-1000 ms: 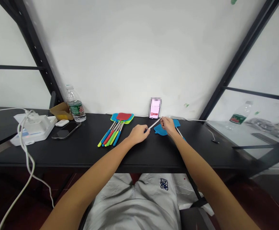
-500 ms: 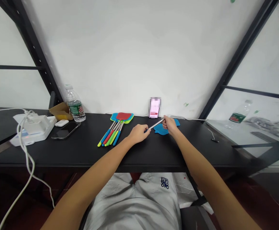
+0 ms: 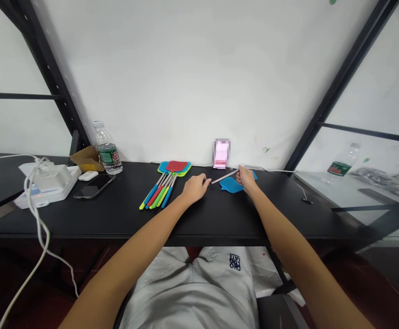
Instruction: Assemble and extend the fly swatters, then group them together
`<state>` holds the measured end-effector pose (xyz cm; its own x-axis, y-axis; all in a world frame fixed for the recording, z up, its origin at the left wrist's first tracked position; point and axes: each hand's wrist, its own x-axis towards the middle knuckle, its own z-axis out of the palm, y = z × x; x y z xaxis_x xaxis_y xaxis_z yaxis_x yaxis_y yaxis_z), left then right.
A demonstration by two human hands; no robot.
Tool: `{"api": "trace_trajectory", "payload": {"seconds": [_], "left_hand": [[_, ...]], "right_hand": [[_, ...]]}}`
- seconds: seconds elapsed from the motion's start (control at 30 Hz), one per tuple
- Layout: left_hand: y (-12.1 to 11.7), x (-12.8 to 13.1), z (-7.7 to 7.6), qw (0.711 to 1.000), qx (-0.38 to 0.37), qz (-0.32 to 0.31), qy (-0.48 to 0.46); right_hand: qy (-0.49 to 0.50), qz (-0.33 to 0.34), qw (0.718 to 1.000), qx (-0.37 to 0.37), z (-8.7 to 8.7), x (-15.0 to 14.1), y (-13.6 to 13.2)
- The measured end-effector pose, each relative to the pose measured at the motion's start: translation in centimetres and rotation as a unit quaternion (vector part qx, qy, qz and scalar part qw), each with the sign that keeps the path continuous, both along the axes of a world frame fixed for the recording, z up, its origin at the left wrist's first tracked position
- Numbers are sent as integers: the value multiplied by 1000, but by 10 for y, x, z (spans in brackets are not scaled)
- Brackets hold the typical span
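In my right hand (image 3: 245,177) is a thin silver metal rod (image 3: 225,176), gripped near its upper right end and slanting down toward the left. My left hand (image 3: 195,188) is just left of the rod's free end, apart from it. Its fingers curl under and its thumb points right; what they hold, if anything, is hidden. Blue flat pieces shaped like fly swatter heads (image 3: 231,185) lie under and beside my right hand. Left of my left hand lies a fanned bundle of fly swatters (image 3: 165,187) with red, blue and green heads and coloured handles.
A lit phone (image 3: 221,154) leans against the white wall. At left on the black table (image 3: 124,224) are a dark phone (image 3: 94,186), a white case (image 3: 88,176), a water bottle (image 3: 107,151), a cardboard box (image 3: 87,160) and a power strip (image 3: 48,194) with cables.
My left hand has come off the rod's lower end and shifted slightly left. My right hand has moved a little to the right with the rod, leaving a gap.
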<state>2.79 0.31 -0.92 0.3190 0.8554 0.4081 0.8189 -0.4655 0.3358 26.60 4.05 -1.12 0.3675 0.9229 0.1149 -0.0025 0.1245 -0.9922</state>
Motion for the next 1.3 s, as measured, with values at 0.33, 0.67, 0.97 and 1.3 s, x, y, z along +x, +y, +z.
{"api": "trace_trajectory", "payload": {"seconds": [0.33, 0.67, 0.97, 1.3], "left_hand": [[2, -1, -2, 995, -45, 72, 45], [5, -3, -4, 995, -60, 56, 50], [11, -4, -6, 997, -62, 52, 18], [9, -3, -7, 999, -42, -16, -16]], "right_hand": [[-36, -21, 999, -6, -5, 5, 3], [-46, -46, 998, 13, -4, 6, 4], [-5, -29, 999, 20, 2, 4, 0], [18, 12, 1000, 23, 1, 4, 2]]}}
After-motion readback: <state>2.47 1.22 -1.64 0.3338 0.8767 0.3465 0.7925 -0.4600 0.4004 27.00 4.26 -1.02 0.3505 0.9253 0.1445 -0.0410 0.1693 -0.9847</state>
